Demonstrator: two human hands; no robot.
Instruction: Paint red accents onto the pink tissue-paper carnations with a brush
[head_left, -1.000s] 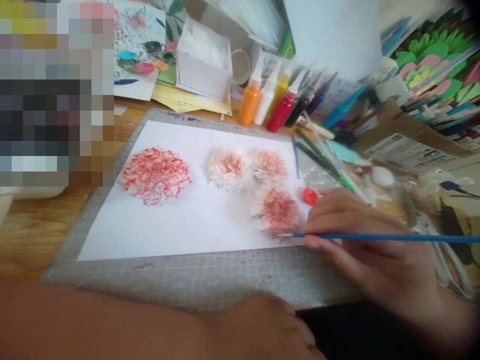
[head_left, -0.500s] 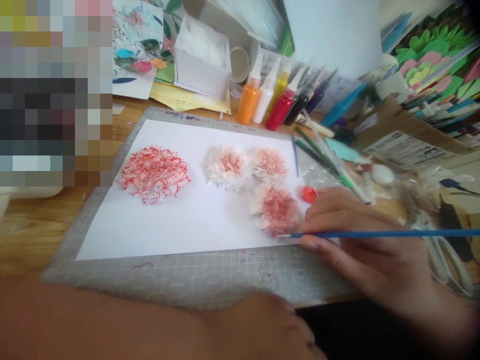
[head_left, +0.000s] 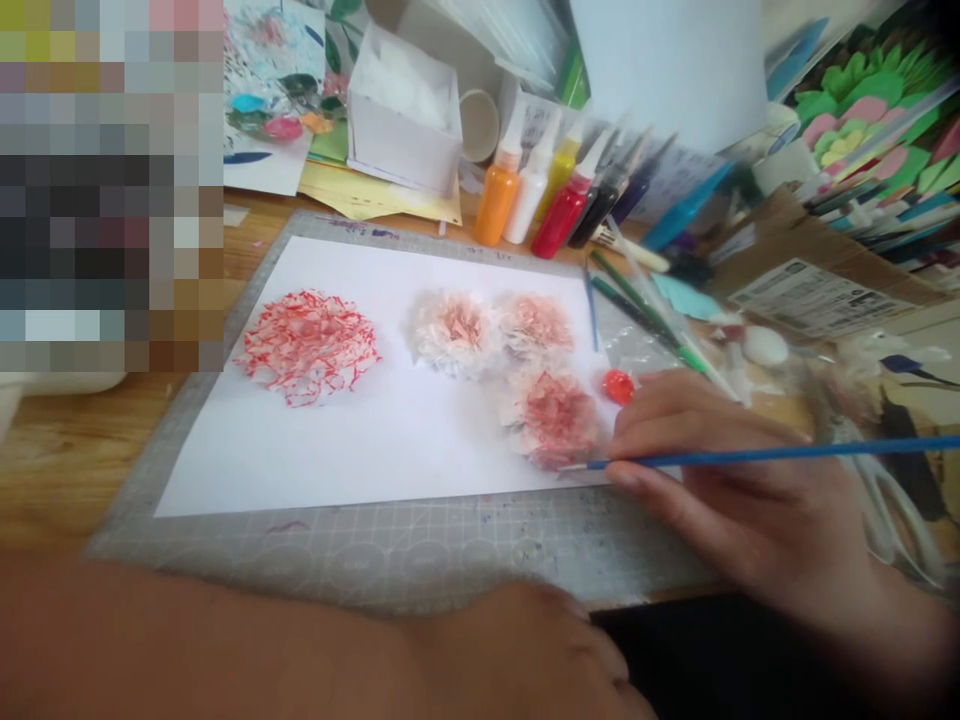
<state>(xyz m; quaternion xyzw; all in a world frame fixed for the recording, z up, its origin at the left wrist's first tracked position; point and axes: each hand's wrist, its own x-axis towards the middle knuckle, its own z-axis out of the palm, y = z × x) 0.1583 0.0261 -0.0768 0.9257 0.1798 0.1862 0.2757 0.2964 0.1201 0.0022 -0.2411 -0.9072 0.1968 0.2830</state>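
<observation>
My right hand [head_left: 712, 470] pinches a thin blue paintbrush [head_left: 787, 452], its tip at the lower edge of a pink-tinted paper flower [head_left: 555, 415]. Two paler ruffled flowers, a white one with a pink middle [head_left: 454, 330] and a pinkish one [head_left: 536, 325], lie just above it. A larger flower with red-edged petals [head_left: 309, 347] rests at the left of the white paper sheet [head_left: 405, 445]. Beside my right fingers is a blob of red paint [head_left: 619, 385]. My left hand [head_left: 525, 640] lies along the near edge of the mat, its fingers mostly hidden.
Under the sheet is a grey cutting mat [head_left: 360, 555]. Paint bottles such as the orange bottle [head_left: 496, 205] stand behind, near a white box [head_left: 405, 120]. Green pens [head_left: 645, 315], scissors [head_left: 892, 510] and a cardboard box [head_left: 810, 260] are at the right.
The back end of the paintbrush has tilted up slightly, and its tip has shifted a little right along the flower's lower edge. My left hand and the flowers stay in place.
</observation>
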